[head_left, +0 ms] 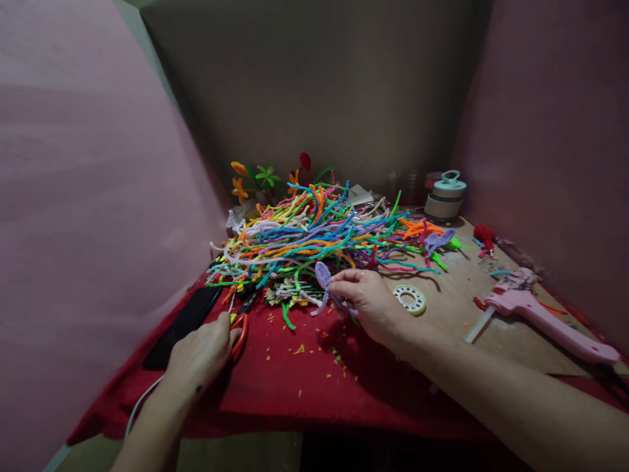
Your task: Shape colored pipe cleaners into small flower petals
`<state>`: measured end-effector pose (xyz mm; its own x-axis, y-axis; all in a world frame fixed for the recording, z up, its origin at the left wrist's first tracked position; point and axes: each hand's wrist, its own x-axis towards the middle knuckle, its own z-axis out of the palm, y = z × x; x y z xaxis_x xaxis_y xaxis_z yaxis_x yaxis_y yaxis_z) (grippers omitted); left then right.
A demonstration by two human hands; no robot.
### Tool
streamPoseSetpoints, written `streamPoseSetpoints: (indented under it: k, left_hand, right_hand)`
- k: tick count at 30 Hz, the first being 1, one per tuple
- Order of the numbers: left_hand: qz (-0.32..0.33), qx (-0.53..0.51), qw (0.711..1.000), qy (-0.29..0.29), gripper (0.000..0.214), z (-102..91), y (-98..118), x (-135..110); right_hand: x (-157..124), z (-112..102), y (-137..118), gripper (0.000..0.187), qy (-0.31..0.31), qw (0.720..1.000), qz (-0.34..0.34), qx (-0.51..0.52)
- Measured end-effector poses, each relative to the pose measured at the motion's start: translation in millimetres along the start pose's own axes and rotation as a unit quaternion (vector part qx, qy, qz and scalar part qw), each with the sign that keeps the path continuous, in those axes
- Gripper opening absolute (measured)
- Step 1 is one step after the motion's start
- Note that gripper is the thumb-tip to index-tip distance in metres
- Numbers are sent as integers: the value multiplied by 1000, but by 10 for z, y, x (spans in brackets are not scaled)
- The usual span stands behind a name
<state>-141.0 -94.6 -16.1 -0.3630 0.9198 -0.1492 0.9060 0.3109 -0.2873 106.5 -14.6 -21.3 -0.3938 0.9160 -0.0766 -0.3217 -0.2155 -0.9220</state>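
My left hand [201, 357] rests on the red cloth [295, 380] with its fingers closed round the orange handles of a pair of scissors [240, 328], whose blades point up toward the pile. My right hand [366, 298] pinches a lilac pipe cleaner bent into a loop [323, 278] at the near edge of a big heap of coloured pipe cleaners [319, 229]. A white tape roll [409, 299] lies just to the right of my right hand.
A black phone [184, 321] with a white cable lies left of the scissors. A pink glue gun [540, 314] lies on the brown board [462, 314] at right. Stacked tape rolls [445, 196] stand at the back right. Finished pipe-cleaner flowers [255, 180] stand behind the heap. Pink walls close in on both sides.
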Motion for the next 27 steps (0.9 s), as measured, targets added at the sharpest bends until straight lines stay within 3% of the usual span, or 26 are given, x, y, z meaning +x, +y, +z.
streamPoseSetpoints:
  k: [3,6,9,10,13,16,18,27]
  left_hand:
    - [-9,-20,1000,16,36,-26,54,95]
    - [21,-37,993,107,32,-67,147,149]
    - [73,-178,964,183,30,-182,312,136]
    - [101,-277,938,180,30,-238,386,125]
    - [177,-559,809,39,36,-422,648,106]
    - [205,-690,693,-47,34,-554,888,131]
    - [207,-722,656,-72,27,-597,996,160]
    - [225,-730,641,-74,22,-561,1116,254]
  right_hand:
    - [0,1,2,5,-1,1000,3,2]
    - [2,-4,5,6,-4,1000,2,2]
    - [-2,-5,6,7,-16,1000,3,-3]
    - [-6,-2,6,7,-19,1000,3,-7]
    - [-24,12,2,6,-24,999,3,-23]
    - [-38,22,-8,7,-29,999,4,-35]
    - [-38,18,-13,9,-34,999,8,-37]
    - [1,-43,-22,25,-31,996,8,-82]
